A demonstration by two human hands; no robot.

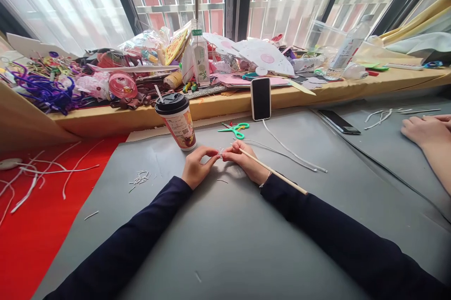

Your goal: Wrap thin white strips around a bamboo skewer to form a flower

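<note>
Between the fingertips of both hands is a small bundle of short white strands point(221, 152), mostly covered by the fingers. My left hand point(199, 164) pinches it from the left. From the right, my right hand point(246, 162) pinches it too, and a thin wooden stick point(275, 172) lies through that hand, running back along the forearm. Green-handled scissors point(237, 130) rest just beyond the hands. A lidded paper cup point(178, 123) with a straw stands close behind my left hand. One short strand point(221, 181) lies on the grey table below the hands.
Cut white bits point(140, 177) are heaped at left on the grey table point(211, 243). A phone point(261, 98) leans against the cluttered sill point(218, 102); another phone point(338, 122) lies flat at right. Long white cords point(292, 149) stretch nearby. Another person's hand point(428, 130) rests at the right edge.
</note>
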